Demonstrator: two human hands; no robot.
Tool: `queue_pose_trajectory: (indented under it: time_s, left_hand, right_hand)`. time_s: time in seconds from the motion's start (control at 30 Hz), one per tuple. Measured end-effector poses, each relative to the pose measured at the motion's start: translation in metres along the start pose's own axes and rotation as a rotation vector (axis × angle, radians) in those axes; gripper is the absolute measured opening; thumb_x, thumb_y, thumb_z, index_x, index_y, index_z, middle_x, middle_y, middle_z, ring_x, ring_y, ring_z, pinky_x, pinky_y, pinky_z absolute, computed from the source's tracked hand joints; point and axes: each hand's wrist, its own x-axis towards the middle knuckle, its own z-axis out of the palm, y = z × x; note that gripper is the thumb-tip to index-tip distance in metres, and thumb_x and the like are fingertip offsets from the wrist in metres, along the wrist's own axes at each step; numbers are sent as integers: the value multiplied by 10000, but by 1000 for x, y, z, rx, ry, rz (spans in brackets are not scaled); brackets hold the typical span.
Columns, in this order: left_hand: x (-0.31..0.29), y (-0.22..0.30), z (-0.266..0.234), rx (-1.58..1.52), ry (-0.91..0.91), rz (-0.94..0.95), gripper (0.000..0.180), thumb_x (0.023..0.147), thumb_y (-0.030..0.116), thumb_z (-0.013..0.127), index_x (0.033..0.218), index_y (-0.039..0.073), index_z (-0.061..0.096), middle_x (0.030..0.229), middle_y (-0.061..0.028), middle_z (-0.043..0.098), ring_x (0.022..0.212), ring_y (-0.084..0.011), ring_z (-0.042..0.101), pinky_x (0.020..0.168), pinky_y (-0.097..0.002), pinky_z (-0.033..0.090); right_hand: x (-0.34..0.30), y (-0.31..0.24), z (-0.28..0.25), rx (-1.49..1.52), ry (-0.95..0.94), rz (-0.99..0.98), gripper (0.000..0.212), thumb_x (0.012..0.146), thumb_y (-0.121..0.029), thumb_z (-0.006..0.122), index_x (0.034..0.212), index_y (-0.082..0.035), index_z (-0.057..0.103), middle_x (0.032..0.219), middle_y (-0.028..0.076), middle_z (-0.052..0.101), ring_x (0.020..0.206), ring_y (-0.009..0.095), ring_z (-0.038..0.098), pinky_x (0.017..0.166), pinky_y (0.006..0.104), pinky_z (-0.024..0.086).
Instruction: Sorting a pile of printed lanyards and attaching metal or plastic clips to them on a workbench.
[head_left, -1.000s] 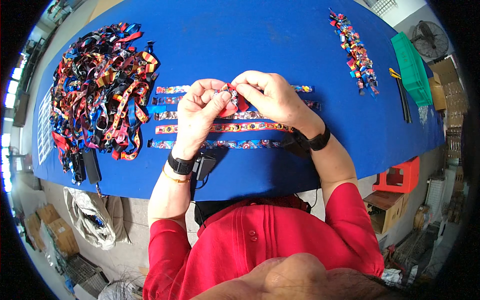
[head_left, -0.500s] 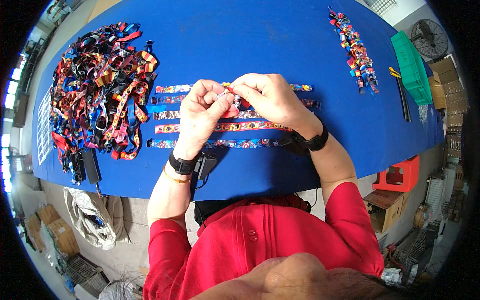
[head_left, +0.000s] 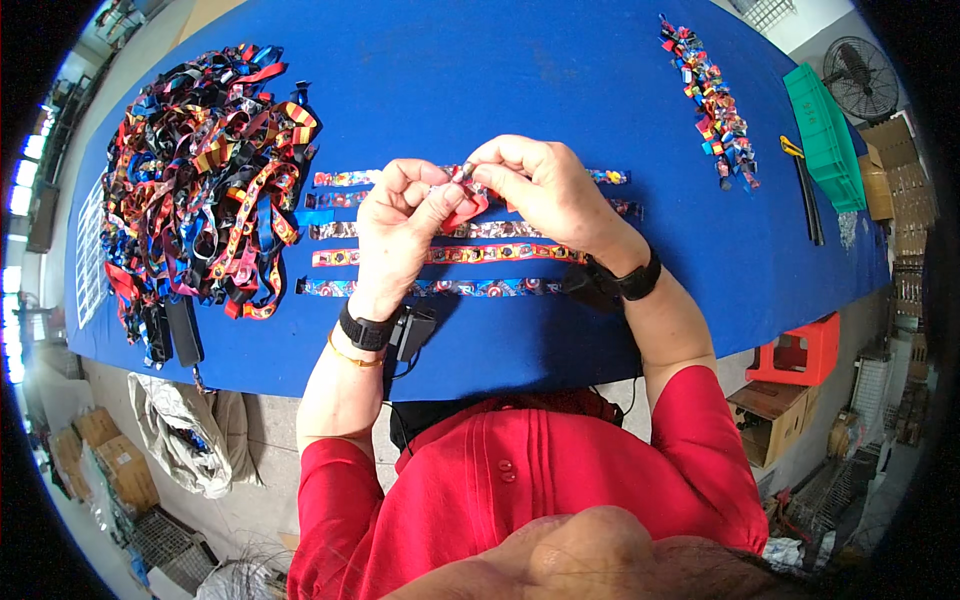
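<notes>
Above the middle of the blue table (head_left: 480,90), my left hand (head_left: 395,225) pinches a small folded piece of red patterned ribbon (head_left: 466,205). My right hand (head_left: 560,205) grips its upper end between thumb and forefinger; the fingers partly cover it. Beneath both hands lie several printed ribbon strips in parallel rows, among them a white one with colourful figures (head_left: 345,179), a red-and-yellow one (head_left: 490,254) and, nearest me, a blue one (head_left: 480,288). My hands hide the middle of the far strips.
At the left rises a large tangled pile of printed straps (head_left: 205,190). A long bundle of small colourful ribbon pieces (head_left: 712,105) lies far right, near a green crate (head_left: 825,135) and a yellow-handled tool (head_left: 790,146). A red stool (head_left: 800,350) stands beyond the table's right edge.
My right fingers have shifted slightly up on the ribbon piece, and the red fold has turned between my fingertips. The strips and piles have stayed in place.
</notes>
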Motion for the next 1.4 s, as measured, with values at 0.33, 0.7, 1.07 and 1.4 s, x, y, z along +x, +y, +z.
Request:
queue_pose_trajectory:
  time_s: [0.33, 0.7, 1.07, 1.4]
  left_hand:
    - [0, 2, -3, -29, -24, 141, 143, 953, -29, 641, 1070, 10, 567, 949, -108, 716, 880, -158, 711, 800, -273, 582]
    - [-2, -2, 1, 198, -158, 150, 132, 933, -36, 668, 1013, 23, 581, 969, -73, 693, 871, -122, 683, 774, -251, 562]
    - [0, 3, -4, 103, -203, 1, 100, 984, -6, 601, 1082, 0, 586, 982, -106, 721, 920, -144, 696, 817, -258, 547]
    - [1, 10, -7, 144, -30, -23, 148, 979, 4, 609, 1121, -6, 648, 1021, -127, 743, 819, -127, 699, 730, -240, 552]
  right_hand:
    - [1, 2, 1, 272, 8, -55, 140, 1019, -75, 547, 1061, 22, 639, 910, 21, 676, 852, 64, 602, 760, 239, 504]
    - [-1, -3, -10, 389, -190, 18, 120, 1002, -75, 582, 1040, 23, 640, 938, 6, 653, 882, 65, 596, 791, 232, 496]
    - [2, -2, -11, 254, -30, 36, 135, 995, -63, 578, 1033, 46, 647, 889, 18, 667, 820, 68, 603, 729, 245, 512]
    - [5, 4, -11, 223, 6, -50, 144, 1025, -81, 567, 1060, 12, 671, 978, 19, 689, 902, 79, 628, 829, 233, 516]
